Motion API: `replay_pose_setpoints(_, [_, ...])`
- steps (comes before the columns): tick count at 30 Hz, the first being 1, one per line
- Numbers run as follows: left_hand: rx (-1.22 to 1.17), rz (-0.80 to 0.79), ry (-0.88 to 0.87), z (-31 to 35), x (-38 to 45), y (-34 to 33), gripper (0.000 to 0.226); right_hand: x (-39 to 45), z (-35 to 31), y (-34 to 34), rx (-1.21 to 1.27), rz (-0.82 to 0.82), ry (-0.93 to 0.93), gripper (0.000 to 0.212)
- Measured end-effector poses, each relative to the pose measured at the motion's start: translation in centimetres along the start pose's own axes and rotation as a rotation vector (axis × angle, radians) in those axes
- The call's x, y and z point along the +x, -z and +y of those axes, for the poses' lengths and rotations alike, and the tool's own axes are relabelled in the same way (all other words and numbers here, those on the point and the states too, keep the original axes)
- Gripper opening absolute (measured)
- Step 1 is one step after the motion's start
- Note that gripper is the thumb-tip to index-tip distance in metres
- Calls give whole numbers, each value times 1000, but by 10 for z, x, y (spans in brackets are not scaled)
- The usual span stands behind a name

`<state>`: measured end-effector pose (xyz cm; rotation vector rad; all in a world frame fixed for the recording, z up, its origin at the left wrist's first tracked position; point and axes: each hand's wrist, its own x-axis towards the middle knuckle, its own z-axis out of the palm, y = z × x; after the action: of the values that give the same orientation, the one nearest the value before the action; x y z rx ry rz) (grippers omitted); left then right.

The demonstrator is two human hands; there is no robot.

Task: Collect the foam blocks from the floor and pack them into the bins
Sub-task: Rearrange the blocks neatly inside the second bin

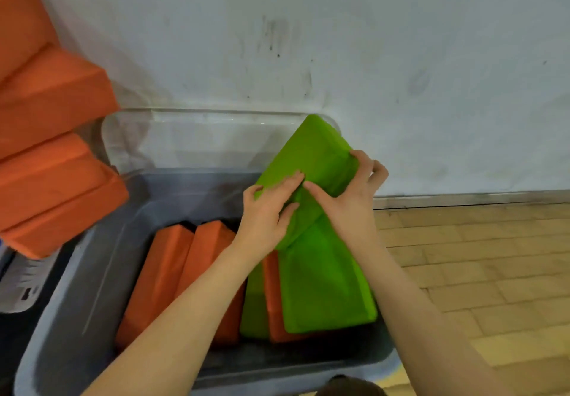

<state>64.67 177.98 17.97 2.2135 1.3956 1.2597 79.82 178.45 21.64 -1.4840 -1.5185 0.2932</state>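
Over the gray bin (92, 272), both hands hold a green block (311, 155) tilted toward one o'clock. Left hand (268, 213) pinches its near edge; right hand (348, 192) curls round its side. Below sit orange blocks (172, 272) and another green block (327, 287), standing up inside the bin. At nine o'clock is an orange pile (52, 149).

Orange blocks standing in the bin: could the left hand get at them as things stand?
Probably yes. The left hand is gripping the green block just above the orange blocks, whose tops show uncovered in the bin. It would have to let go first.
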Motion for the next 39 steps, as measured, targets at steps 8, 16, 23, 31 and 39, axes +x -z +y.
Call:
replay_pose_setpoints(8, [441, -196, 494, -1, -32, -22, 86, -34, 39, 19, -356, -69, -8, 79])
replay_pose_setpoints(16, [140, -144, 552, -8, -37, -15, 87, -33, 36, 19, -208, -175, -23, 80])
replay_pose_setpoints(23, [270, 152, 239, -2, -13, -7, 55, -21, 42, 23, -72, -30, -148, 67])
replay_pose_setpoints(31, [313, -3, 103, -3, 32, -18, 54, -20, 50, 20, -77, 100, -230, 60])
replay_pose_setpoints(39, [490, -185, 199, -11, 41, -26, 53, -21, 61, -3, -430, 87, -217, 50])
